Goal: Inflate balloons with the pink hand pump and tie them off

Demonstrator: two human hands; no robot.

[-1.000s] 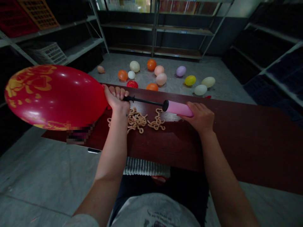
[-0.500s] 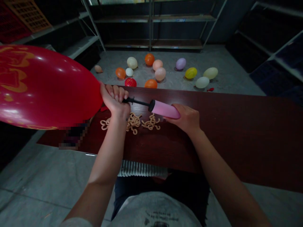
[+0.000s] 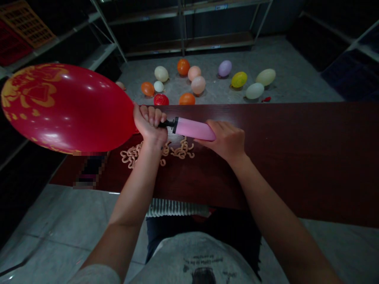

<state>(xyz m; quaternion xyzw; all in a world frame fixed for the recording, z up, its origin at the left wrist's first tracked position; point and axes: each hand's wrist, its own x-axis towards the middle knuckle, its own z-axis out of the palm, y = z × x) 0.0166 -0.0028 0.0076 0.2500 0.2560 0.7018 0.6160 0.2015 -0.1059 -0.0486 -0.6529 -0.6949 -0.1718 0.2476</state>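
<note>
A large inflated red balloon [image 3: 79, 108] with yellow printing stretches to the left from my left hand [image 3: 152, 122]. That hand is closed around the balloon's neck and the black nozzle end of a balloon pump, so the joint between them is hidden. My right hand [image 3: 226, 138] grips the pump's pink barrel [image 3: 194, 129]. The barrel sits close to my left fingers, with only a short black piece showing between. Below my left wrist, tan curly pieces [image 3: 183, 149] lie in a loose pile on the dark red-brown table [image 3: 296, 157].
Several balloons lie on the floor beyond the table, among them an orange balloon [image 3: 183, 67] and a yellow balloon [image 3: 239, 79]. Metal shelves [image 3: 219, 42] stand behind them. A blurred-out dark object [image 3: 91, 169] lies at the table's left. An orange crate [image 3: 26, 23] sits at upper left.
The pink barrel has slid left toward my left hand, covering the black rod that showed between them. The balloon appears farther right in view, with more of its far end visible.
</note>
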